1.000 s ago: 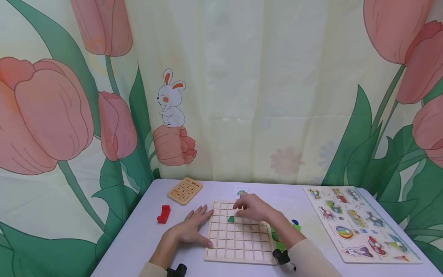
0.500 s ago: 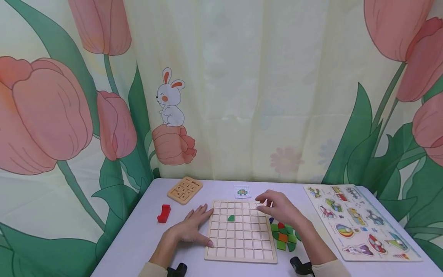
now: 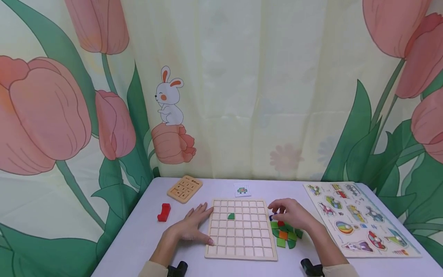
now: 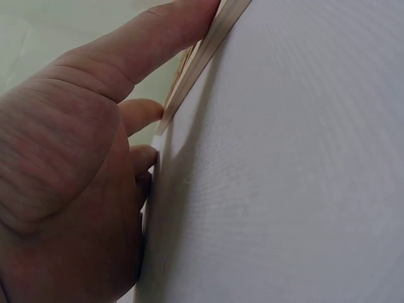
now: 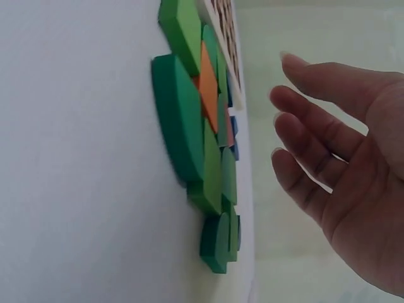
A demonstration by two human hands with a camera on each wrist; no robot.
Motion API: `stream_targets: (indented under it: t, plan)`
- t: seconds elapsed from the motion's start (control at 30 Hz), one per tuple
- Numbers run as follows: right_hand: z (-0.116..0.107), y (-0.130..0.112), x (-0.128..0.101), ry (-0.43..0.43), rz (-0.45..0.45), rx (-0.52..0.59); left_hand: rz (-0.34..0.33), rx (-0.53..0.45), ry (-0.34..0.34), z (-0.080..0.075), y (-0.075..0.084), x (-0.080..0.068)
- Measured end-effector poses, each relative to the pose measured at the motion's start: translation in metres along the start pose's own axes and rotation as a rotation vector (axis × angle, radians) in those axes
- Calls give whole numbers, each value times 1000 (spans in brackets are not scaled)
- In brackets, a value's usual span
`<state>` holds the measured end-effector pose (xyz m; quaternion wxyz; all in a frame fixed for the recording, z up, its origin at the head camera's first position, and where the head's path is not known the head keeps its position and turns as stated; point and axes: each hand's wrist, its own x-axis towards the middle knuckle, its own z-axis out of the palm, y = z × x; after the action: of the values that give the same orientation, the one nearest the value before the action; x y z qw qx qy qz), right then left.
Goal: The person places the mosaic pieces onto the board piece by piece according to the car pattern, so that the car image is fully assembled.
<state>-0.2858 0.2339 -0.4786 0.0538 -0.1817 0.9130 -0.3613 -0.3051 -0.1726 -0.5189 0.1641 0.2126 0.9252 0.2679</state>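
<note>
A wooden grid board (image 3: 242,240) lies on the white table, with one dark green quarter-round block (image 3: 231,216) in a cell of its upper left part. My left hand (image 3: 192,226) rests against the board's left edge, thumb on the rim and fingers spread; in the left wrist view the thumb (image 4: 145,47) touches the wooden frame (image 4: 208,53). My right hand (image 3: 292,212) hovers over the far end of a pile of coloured blocks (image 3: 283,234) right of the board. In the right wrist view its fingers are loosely bent with nothing between them, above green (image 5: 177,120) and orange (image 5: 207,88) blocks.
Behind the board lies a small card (image 3: 242,190) with a coloured picture on a grid. A wooden number board (image 3: 185,189) and a red block-like piece (image 3: 164,212) lie at the left. A large picture puzzle board (image 3: 360,221) covers the right side.
My right hand has moved from above the board, near the green block, rightward to the block pile, bringing the card and pile into view. The left hand stays at the board's edge.
</note>
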Motion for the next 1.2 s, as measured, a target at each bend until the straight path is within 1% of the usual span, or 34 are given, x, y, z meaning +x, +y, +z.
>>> stream_targets:
  t: [0.2,0.27,0.47,0.7,0.8,1.0,1.2]
  plan:
    - [6,13,1,-103,10,39,-4,11,0,0,-1,0]
    - [7,15,1,-117,24,33,-2,16,2,1,-1,1]
    - [8,11,0,-93,51,-20,16,21,15,0,1,2]
    - [10,8,2,-78,37,-63,21,19,15,-2,2,0]
    - [11,7,2,-72,51,-70,19,14,16,-2,2,-1]
    - [13,7,2,-83,60,-65,23,2,13,0,1,-1]
    - [10,7,0,-49,40,-30,17,-2,18,1,2,-2]
